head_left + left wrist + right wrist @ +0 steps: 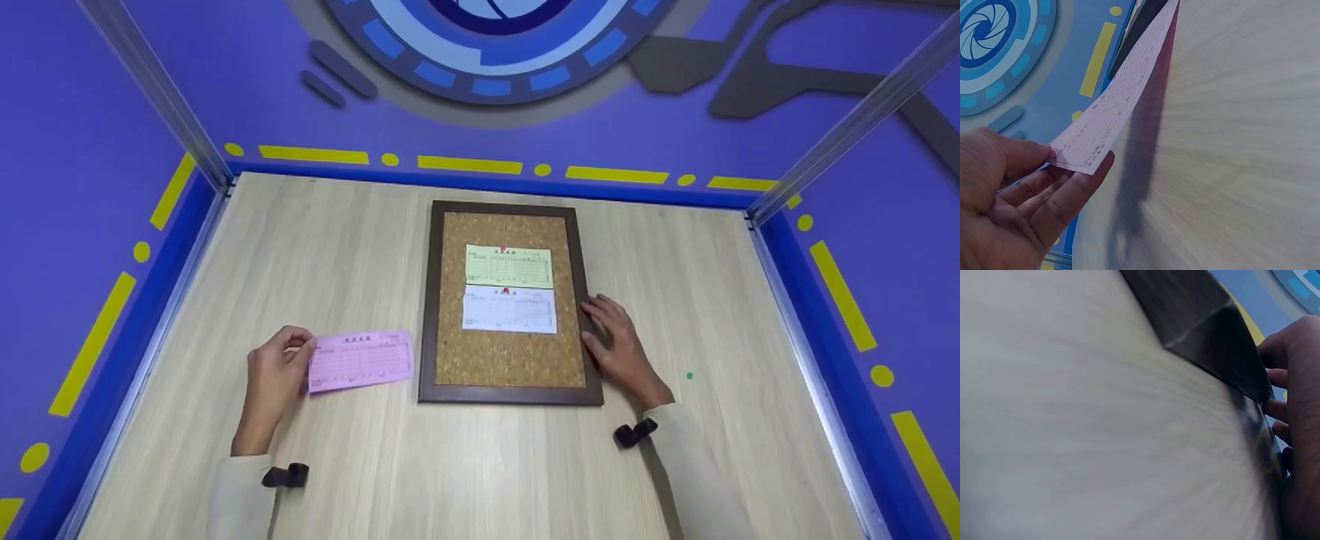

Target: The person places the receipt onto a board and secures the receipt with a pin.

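Note:
A pink printed form slip [361, 361] is pinched at its left end by my left hand [276, 375], thumb on top and fingers beneath in the left wrist view. The slip slants over the table, its right end near the board's left side. A cork board [507, 360] with a dark brown frame lies on the table. Pinned to it are a green form slip [508, 267] and, just below, a white form slip [509, 310], each with a red pushpin at its top. My right hand [622, 352] rests against the frame's right side, fingertips touching the edge.
A small green round piece [690, 376] lies on the light wood table [510, 472], right of my right hand. Blue and purple printed panels [480, 135] wall the table at the back and both sides, with metal posts at the back corners.

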`<state>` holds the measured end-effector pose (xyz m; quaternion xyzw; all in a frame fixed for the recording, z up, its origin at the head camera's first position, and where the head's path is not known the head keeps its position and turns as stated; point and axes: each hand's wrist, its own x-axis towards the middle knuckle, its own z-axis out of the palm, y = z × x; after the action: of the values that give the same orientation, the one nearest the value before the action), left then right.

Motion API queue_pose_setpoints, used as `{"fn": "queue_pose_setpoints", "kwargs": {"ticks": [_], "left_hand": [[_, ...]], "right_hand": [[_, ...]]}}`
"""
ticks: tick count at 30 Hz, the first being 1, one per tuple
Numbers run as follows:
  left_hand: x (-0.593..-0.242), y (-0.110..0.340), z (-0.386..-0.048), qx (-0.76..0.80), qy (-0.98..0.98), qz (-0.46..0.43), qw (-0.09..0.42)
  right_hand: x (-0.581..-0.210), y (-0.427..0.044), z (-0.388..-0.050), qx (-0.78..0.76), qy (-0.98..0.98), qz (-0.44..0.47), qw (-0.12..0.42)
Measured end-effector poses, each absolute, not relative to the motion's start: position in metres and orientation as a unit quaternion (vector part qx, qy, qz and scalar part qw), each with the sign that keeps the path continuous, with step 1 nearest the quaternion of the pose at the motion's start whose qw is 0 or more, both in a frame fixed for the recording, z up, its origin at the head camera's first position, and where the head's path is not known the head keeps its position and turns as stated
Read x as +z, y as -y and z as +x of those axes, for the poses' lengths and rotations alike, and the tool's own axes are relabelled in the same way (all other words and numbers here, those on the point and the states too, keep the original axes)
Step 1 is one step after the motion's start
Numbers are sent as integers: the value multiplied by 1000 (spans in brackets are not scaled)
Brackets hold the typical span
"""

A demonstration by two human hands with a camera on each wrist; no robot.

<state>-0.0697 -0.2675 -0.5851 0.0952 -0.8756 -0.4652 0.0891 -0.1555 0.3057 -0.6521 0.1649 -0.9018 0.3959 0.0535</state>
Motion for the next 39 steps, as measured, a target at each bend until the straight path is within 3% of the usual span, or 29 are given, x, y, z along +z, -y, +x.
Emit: {"fn": "queue_pose_setpoints", "kwargs": {"ticks": [7,27,39], "left_hand": [[-581,269,-75,-483,867,96,79],[-559,267,-80,-481,863,92,123],[-550,264,-79,-508,847,93,124]], "right_hand": [[-651,-305,-155,402,898,170,59],[-652,-305,-155,400,900,165,58],[-652,-304,-155,403,898,166,61]]}}
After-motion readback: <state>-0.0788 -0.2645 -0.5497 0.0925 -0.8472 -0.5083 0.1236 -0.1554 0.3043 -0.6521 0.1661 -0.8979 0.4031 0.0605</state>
